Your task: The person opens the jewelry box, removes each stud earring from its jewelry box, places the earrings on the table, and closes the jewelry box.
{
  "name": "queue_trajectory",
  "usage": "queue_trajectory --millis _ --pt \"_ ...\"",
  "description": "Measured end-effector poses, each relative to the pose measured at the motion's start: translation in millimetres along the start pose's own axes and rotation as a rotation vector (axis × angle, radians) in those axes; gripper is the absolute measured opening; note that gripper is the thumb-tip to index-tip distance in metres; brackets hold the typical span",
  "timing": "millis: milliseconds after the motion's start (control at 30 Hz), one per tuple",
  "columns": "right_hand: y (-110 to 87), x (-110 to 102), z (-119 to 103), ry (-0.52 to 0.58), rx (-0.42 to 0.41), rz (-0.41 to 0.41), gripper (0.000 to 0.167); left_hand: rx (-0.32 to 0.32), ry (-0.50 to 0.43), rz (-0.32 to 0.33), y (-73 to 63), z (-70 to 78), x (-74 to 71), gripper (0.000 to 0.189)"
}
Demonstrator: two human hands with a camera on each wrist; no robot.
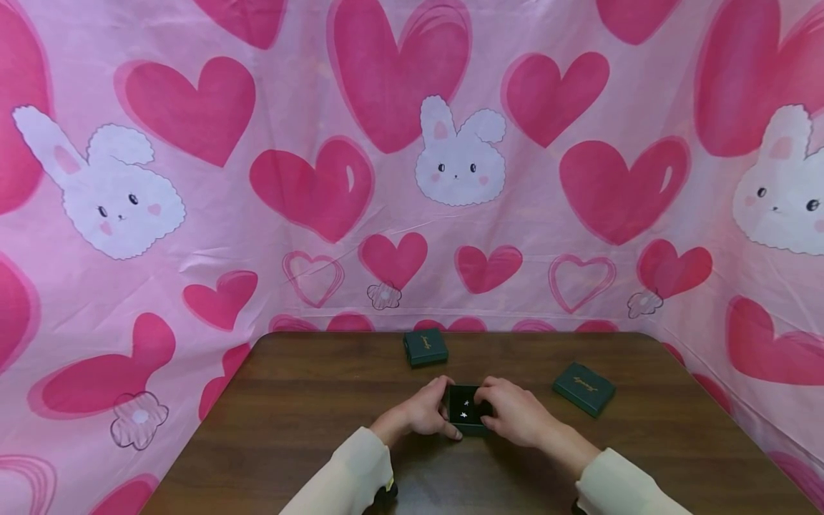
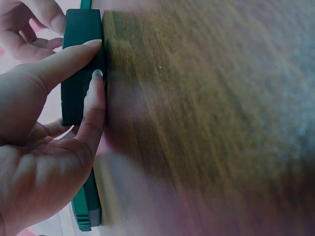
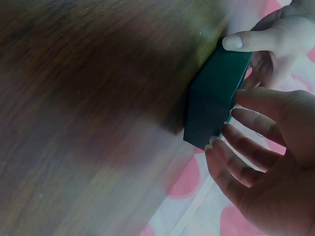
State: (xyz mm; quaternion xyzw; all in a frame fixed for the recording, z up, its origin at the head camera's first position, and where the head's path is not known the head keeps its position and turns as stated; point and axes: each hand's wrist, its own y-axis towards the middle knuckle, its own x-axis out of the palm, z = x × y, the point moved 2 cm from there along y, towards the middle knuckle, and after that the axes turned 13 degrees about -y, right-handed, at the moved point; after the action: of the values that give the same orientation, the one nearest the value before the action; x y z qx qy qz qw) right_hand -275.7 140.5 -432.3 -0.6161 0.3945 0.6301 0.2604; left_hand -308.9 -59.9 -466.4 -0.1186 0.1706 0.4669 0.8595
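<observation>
A small dark green jewelry box (image 1: 475, 430) sits uncovered on the table, its black insert (image 1: 458, 398) facing up. Two silvery star-shaped earrings (image 1: 463, 415) show on the insert. My left hand (image 1: 425, 410) grips the box's left side, the thumb along its near wall. At the right side, my right hand (image 1: 515, 413) holds the box's edge with bent fingers; some fingertips reach over the insert. Those fingers (image 3: 246, 147) lie against the box wall (image 3: 216, 83) in the right wrist view. Whether they also pinch the insert is hidden.
One closed-looking green box (image 1: 426, 347) with gold lettering stands at the table's back. A flat green lid or box (image 1: 584, 389), also gold-lettered, lies to the right. The brown wooden table (image 1: 309, 400) meets a pink heart-and-rabbit cloth (image 1: 309, 279) behind.
</observation>
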Motion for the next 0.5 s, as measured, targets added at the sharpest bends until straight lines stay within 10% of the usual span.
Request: queue_trajectory --millis 500 --pt "9.1 4.6 0.4 0.070 -0.017 -0.030 0.024 -0.006 -0.001 -0.004 1.0 -0.3 -0.2 0.076"
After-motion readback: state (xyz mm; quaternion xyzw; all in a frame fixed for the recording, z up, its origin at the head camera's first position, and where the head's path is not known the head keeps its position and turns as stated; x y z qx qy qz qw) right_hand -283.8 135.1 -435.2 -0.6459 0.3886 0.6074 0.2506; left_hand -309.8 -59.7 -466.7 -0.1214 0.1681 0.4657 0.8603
